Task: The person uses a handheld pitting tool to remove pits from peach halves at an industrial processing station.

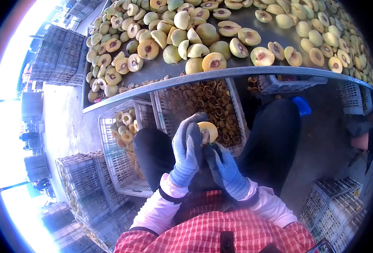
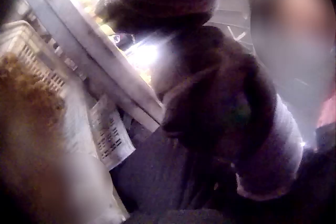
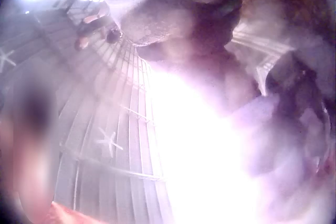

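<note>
In the head view my left hand [image 1: 186,147], in a blue glove with dark fingers, holds a yellow peach half [image 1: 211,130] between thumb and fingers, its cut face turned toward the right hand. My gloved right hand [image 1: 227,168] is close below the fruit, fingers curled round a small tool [image 1: 212,144] that shows only a green bit; the glove hides the rest. Both hands are over the lap, above a crate of brown peach pits [image 1: 207,99]. The left wrist view shows a dark, blurred glove [image 2: 215,92]; glare washes out much of the right wrist view.
A metal table [image 1: 245,76] with a raised rim carries many halved peaches [image 1: 216,62]. Left of the knees, a white crate [image 1: 110,168] holds pitted halves. Stacked crates stand at the left [image 1: 83,181] and lower right [image 1: 334,206]. A blue object [image 1: 302,106] lies beside the right knee.
</note>
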`<act>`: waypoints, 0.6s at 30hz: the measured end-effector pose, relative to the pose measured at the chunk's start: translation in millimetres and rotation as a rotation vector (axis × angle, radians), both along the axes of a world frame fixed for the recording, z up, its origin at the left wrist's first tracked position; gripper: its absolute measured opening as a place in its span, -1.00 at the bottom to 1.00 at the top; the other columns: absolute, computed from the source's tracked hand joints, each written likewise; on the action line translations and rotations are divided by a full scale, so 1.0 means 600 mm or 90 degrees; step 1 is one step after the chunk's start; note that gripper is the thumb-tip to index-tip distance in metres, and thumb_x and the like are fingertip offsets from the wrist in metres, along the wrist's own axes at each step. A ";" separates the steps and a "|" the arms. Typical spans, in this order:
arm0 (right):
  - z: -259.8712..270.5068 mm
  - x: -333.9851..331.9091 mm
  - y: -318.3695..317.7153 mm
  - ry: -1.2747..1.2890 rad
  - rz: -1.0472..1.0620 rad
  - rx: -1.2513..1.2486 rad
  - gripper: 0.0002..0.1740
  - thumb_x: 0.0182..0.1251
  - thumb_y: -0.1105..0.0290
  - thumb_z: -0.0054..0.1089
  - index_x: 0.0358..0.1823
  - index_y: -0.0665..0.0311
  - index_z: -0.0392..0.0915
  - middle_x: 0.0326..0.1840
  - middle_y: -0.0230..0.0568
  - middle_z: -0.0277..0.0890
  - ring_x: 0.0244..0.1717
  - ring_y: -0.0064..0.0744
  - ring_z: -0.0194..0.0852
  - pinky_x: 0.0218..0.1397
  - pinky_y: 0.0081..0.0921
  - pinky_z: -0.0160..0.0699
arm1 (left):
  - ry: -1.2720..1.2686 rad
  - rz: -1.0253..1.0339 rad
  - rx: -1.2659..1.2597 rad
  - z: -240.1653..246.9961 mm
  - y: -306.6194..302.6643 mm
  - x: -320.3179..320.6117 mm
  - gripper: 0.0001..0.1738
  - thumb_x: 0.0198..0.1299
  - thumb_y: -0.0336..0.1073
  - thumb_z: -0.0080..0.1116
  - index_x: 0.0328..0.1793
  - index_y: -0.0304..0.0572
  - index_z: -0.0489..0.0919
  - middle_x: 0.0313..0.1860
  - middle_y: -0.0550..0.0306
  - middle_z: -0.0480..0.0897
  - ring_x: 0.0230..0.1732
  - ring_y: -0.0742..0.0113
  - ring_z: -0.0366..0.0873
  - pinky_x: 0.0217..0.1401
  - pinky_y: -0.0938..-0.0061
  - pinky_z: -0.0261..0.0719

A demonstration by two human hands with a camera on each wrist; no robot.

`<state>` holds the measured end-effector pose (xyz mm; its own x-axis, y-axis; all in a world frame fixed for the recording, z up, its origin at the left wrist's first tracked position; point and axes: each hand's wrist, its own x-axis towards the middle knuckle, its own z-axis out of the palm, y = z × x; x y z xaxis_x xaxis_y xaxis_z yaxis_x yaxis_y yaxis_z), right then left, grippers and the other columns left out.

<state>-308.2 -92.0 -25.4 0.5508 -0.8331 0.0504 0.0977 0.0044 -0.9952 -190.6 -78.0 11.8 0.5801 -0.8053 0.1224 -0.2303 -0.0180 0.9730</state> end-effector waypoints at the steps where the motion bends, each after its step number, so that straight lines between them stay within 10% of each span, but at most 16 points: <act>1: -0.002 -0.003 0.001 -0.053 0.066 0.185 -0.66 0.46 0.15 0.00 -0.15 0.34 0.44 -0.50 -0.09 0.48 -0.58 -0.22 0.45 -0.50 -0.42 0.38 | -0.012 -0.016 -0.011 -0.003 0.000 0.004 -0.57 0.42 -0.15 -0.13 0.09 -0.41 0.53 -0.12 -0.05 0.63 -0.13 0.26 0.60 -0.02 0.45 0.53; 6: 0.027 -0.023 -0.017 -0.376 0.403 0.948 -0.48 0.44 -0.18 -0.13 -0.27 0.17 0.43 -0.57 -0.38 0.38 -0.73 -0.57 0.26 -0.72 -0.67 0.19 | -0.107 -0.160 0.080 0.015 -0.009 0.037 -0.64 0.37 -0.22 -0.10 0.03 -0.39 0.55 -0.18 -0.09 0.65 -0.21 0.21 0.65 -0.11 0.42 0.57; 9: 0.027 -0.019 -0.012 -0.525 0.496 1.122 -0.43 0.41 -0.26 -0.19 -0.34 0.14 0.38 -0.65 -0.40 0.25 -0.79 -0.58 0.14 -0.79 -0.63 0.16 | -0.151 -0.241 0.098 -0.001 0.005 0.048 -0.63 0.37 -0.18 -0.09 0.00 -0.37 0.56 -0.23 -0.05 0.65 -0.23 0.19 0.65 -0.10 0.40 0.58; 10: 0.027 -0.013 -0.005 -0.584 0.493 1.177 -0.43 0.42 -0.25 -0.19 -0.37 0.15 0.34 -0.70 -0.43 0.15 -0.80 -0.60 0.08 -0.79 -0.64 0.14 | 0.128 -0.220 0.148 -0.003 0.009 0.048 -0.69 0.30 -0.29 0.05 0.05 -0.35 0.52 -0.19 -0.08 0.63 -0.21 0.07 0.64 -0.08 0.37 0.58; 15: 0.026 -0.001 -0.014 -0.799 0.554 1.069 -0.41 0.43 -0.25 -0.23 -0.38 0.18 0.29 -0.66 -0.42 0.20 -0.76 -0.62 0.13 -0.75 -0.66 0.17 | 0.168 0.124 0.105 -0.139 0.079 0.045 -0.61 0.47 -0.16 -0.21 0.06 -0.36 0.49 -0.14 0.04 0.63 -0.15 0.30 0.59 0.01 0.43 0.56; 18: -0.024 -0.006 0.001 -0.674 0.480 1.113 -0.42 0.44 -0.21 -0.19 -0.22 0.23 0.40 -0.59 -0.39 0.23 -0.69 -0.62 0.17 -0.70 -0.66 0.19 | -0.497 0.210 0.085 -0.054 0.121 0.137 -0.61 0.32 -0.13 0.06 0.07 -0.33 0.49 -0.14 0.00 0.60 -0.15 0.19 0.59 -0.07 0.36 0.59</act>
